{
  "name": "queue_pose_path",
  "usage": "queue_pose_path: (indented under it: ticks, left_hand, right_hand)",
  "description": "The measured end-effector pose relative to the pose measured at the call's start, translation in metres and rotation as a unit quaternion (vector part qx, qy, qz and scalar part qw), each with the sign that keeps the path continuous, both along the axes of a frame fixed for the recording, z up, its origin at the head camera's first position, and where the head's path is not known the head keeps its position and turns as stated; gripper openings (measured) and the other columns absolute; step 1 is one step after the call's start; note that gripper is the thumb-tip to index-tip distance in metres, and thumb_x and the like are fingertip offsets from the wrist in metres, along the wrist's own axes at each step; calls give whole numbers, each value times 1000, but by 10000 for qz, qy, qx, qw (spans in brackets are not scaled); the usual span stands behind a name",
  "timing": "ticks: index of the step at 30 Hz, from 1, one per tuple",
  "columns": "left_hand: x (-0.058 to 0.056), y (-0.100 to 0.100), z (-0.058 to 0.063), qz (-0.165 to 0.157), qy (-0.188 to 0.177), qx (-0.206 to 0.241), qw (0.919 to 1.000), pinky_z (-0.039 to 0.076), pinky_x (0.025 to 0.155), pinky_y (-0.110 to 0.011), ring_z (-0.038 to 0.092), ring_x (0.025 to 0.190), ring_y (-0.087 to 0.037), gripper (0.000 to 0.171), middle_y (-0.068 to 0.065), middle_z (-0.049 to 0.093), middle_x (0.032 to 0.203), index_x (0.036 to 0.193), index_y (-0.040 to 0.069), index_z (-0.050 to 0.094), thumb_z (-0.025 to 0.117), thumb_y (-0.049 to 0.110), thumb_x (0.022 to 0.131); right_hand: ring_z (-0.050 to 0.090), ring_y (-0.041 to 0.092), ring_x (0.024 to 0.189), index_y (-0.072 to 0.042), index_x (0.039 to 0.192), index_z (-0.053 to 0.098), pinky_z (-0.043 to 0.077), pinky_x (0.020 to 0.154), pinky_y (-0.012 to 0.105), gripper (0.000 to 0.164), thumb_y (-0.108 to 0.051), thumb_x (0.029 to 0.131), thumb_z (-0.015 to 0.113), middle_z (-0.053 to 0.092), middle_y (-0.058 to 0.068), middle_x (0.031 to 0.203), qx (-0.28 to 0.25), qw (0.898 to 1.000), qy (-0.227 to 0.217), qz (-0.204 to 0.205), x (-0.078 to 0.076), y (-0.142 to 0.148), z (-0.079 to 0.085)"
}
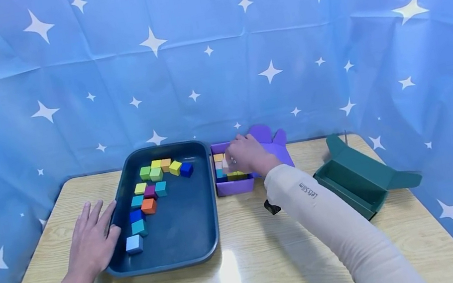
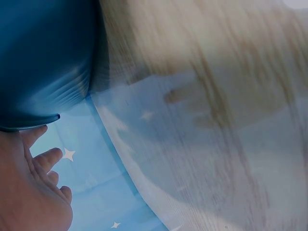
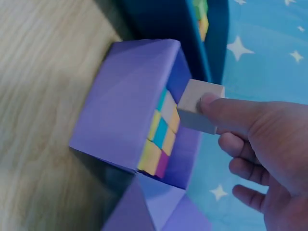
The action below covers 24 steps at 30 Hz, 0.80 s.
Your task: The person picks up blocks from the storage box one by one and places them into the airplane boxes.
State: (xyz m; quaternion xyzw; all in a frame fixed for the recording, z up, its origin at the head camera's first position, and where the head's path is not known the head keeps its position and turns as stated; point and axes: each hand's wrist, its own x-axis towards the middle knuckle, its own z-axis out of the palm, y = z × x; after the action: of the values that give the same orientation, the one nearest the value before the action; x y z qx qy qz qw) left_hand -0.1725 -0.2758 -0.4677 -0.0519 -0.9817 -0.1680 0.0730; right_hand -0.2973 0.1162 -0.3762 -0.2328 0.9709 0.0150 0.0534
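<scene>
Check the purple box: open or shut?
Open: the purple box has its lid swung back, and coloured cubes show inside.

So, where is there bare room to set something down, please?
Bare: the near right of the tray, and the tabletop between it and the right sleeve. Crowded: around the tray's cubes and inside the purple box.

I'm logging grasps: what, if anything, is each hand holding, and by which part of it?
The right hand pinches a pale block, thumb on one face; the opposite contact is hidden. The left hand only touches the tray's rim.
</scene>
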Motion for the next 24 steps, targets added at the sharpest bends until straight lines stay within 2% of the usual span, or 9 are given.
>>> queue_pose_path:
  ticks: [9, 15, 20, 24]
  left_hand:
    - [0, 1, 1, 18, 4, -28, 10000, 3, 119, -65, 0, 150, -45, 57, -29, 24, 156, 154, 12, 29, 37, 29, 100]
    - [1, 1, 0, 15, 8, -18, 10000, 3, 119, -64, -1, 150, -45, 57, -28, 24, 157, 154, 12, 28, 37, 29, 100]
    - [0, 0, 1, 18, -24, 15, 10000, 0, 120, -63, -1, 150, -45, 57, -28, 23, 157, 154, 12, 28, 37, 29, 100]
    - [0, 0, 0, 11, -29, 36, 10000, -1, 120, -63, 0, 150, -45, 57, -28, 23, 157, 154, 12, 29, 37, 29, 100]
  right_hand:
    - [52, 23, 107, -27, 93, 76, 39, 105, 46, 10, -32, 89, 68, 69, -5, 107, 117, 9996, -66, 268, -1, -9, -18]
    - [50, 21, 98, -29, 96, 76, 41, 95, 42, 17, -23, 90, 61, 70, -6, 107, 272, 9991, -112, 309, -4, -13, -27]
    - [52, 22, 103, -29, 83, 75, 38, 103, 46, 19, -17, 88, 61, 70, -7, 102, 213, 9990, -296, 274, -5, -14, -28]
    - [53, 23, 105, -28, 80, 74, 35, 109, 49, 19, -16, 87, 62, 70, -8, 100, 161, 9986, -427, 271, -4, -13, -28]
